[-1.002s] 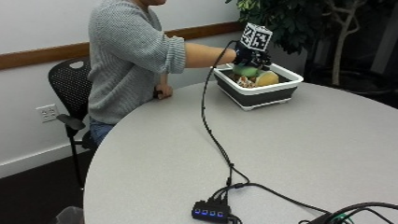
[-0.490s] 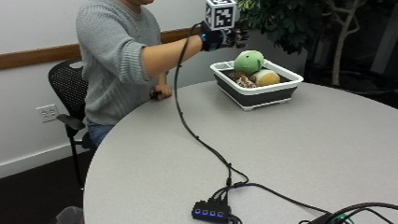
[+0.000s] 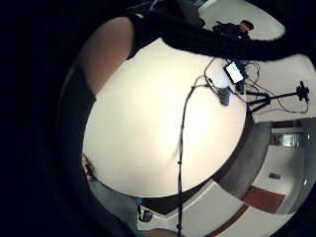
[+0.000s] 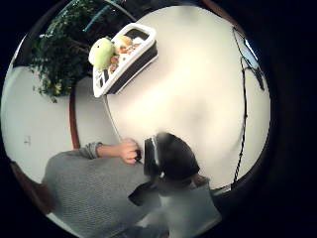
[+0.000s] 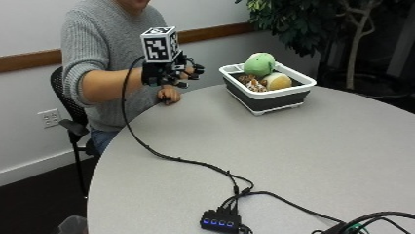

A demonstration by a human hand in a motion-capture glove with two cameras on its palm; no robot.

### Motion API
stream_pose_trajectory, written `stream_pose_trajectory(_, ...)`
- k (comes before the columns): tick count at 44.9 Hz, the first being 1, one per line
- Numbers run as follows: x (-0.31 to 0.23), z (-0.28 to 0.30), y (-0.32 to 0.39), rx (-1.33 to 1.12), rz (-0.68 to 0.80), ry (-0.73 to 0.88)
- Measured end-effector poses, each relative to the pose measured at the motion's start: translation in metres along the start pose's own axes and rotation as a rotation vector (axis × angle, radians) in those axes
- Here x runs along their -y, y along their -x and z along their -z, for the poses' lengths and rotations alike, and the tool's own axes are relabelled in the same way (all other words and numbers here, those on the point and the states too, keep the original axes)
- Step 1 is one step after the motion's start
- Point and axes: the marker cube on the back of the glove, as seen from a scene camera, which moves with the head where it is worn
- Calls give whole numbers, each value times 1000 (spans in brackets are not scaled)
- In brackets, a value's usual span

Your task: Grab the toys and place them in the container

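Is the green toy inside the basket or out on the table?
Inside. The green toy sits on top of the other toys in the container, poking above its white rim.

office | round table (image 5: 311, 146) | office chair (image 5: 68, 112) | potted plant (image 5: 305, 24)

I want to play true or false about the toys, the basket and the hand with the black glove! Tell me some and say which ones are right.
1. The green toy sits in the container. True.
2. The gloved right hand is holding a toy. False: it holds nothing and hangs in the air above the table edge.
3. The container is tipped over. False: it stands upright on the table.
4. A leafy plant stands behind the container. True.
5. The bare hand rests at the table's edge. True.
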Motion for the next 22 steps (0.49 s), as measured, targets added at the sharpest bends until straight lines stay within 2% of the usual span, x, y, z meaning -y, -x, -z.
stream_pose_trajectory(8, -77, -69, 7, 5, -122, -14)
stream_pose_trajectory(14, -131, -135, 17, 23, -168, 120)
stream_pose_trajectory(17, -144, -151, 19, 24, -172, 176)
stream_pose_trajectory(22, -148, -157, 22, 19, -168, 177)
